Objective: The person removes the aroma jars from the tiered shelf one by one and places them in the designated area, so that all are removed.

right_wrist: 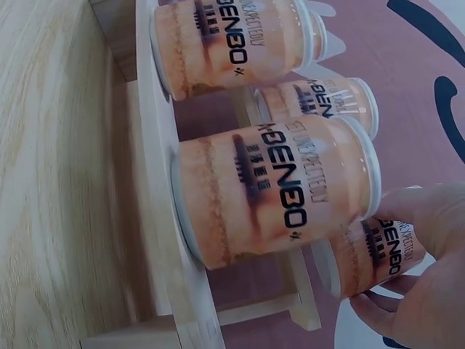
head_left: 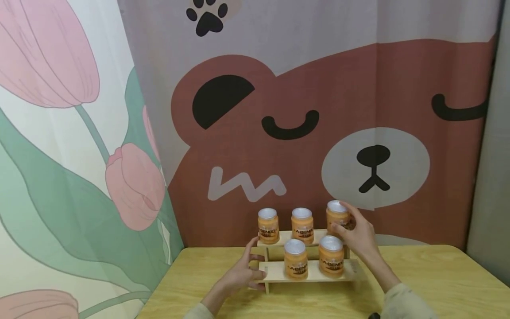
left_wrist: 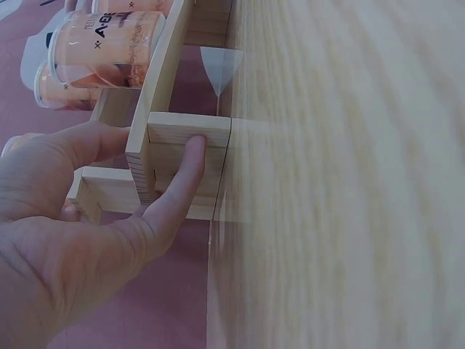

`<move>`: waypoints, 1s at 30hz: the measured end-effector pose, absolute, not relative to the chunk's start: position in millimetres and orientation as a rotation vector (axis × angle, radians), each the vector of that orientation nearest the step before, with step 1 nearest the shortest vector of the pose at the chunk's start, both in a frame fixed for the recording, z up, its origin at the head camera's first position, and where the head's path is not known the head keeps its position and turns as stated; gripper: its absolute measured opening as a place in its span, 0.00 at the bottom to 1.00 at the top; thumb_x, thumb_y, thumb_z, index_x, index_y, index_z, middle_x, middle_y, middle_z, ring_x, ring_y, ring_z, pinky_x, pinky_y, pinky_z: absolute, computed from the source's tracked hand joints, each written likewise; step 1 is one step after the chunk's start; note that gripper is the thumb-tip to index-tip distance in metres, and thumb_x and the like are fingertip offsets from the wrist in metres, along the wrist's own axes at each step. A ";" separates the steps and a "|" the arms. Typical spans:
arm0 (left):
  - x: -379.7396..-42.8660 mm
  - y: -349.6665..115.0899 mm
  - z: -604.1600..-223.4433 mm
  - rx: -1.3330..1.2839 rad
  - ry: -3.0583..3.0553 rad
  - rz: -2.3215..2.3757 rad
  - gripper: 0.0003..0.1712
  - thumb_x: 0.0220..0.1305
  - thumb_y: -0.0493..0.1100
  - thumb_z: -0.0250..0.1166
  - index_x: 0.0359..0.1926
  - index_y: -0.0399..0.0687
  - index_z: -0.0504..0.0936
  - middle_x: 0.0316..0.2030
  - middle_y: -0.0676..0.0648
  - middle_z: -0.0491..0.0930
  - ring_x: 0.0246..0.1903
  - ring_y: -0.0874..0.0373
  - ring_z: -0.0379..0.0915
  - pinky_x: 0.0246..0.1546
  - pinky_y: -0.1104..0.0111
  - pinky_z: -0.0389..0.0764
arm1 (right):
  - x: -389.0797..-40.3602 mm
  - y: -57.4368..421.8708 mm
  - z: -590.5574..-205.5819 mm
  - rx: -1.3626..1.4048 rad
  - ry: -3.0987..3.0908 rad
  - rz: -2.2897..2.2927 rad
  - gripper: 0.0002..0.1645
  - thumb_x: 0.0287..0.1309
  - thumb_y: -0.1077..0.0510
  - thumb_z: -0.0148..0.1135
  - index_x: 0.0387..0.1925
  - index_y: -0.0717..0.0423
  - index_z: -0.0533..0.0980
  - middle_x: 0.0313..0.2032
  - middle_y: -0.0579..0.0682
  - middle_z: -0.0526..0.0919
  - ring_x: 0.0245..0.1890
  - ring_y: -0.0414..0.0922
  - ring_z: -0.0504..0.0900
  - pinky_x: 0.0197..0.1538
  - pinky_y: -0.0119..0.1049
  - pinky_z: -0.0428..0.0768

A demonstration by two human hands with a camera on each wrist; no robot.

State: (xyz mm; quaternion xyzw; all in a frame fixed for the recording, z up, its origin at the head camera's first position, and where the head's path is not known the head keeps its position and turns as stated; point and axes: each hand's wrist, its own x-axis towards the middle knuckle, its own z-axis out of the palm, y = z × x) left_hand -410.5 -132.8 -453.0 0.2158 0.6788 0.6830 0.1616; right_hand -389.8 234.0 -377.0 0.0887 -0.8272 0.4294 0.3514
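Note:
A two-step wooden rack stands on the table, with orange cans with silver lids on both steps. My right hand holds the back right can between thumb and fingers, at the right end of the upper step. In the right wrist view that can is partly behind the front right can. At the rack's left end, my left hand grips the side. In the left wrist view one digit lies along the lower step's leg, and others reach toward the upper step.
On the upper step stand a left can and a middle can; the lower step holds a front left can. Behind the wooden table hangs a bear-print curtain. A small dark object shows at the bottom edge.

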 end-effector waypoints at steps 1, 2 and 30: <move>-410.4 -132.8 -452.5 0.620 1.937 1.949 0.63 0.62 0.25 0.66 0.80 0.77 0.39 0.66 0.28 0.54 0.43 0.40 0.77 0.39 0.43 0.85 | -390.0 235.7 -377.0 0.227 -2.140 1.108 0.46 0.58 0.57 0.76 0.74 0.56 0.65 0.48 0.66 0.81 0.41 0.57 0.80 0.37 0.44 0.77; -410.7 -132.9 -452.3 0.622 1.936 1.949 0.63 0.62 0.25 0.66 0.80 0.77 0.39 0.66 0.28 0.54 0.44 0.40 0.77 0.39 0.43 0.85 | -390.0 237.4 -376.8 0.224 -2.137 1.107 0.46 0.58 0.57 0.76 0.74 0.56 0.65 0.48 0.66 0.81 0.41 0.57 0.80 0.36 0.44 0.77; -410.5 -132.1 -453.8 0.578 1.963 1.951 0.63 0.61 0.26 0.67 0.80 0.76 0.40 0.65 0.31 0.57 0.44 0.41 0.78 0.36 0.44 0.85 | -385.4 277.4 -376.5 0.153 -2.138 1.019 0.44 0.58 0.64 0.74 0.73 0.59 0.64 0.50 0.69 0.78 0.41 0.58 0.79 0.31 0.39 0.76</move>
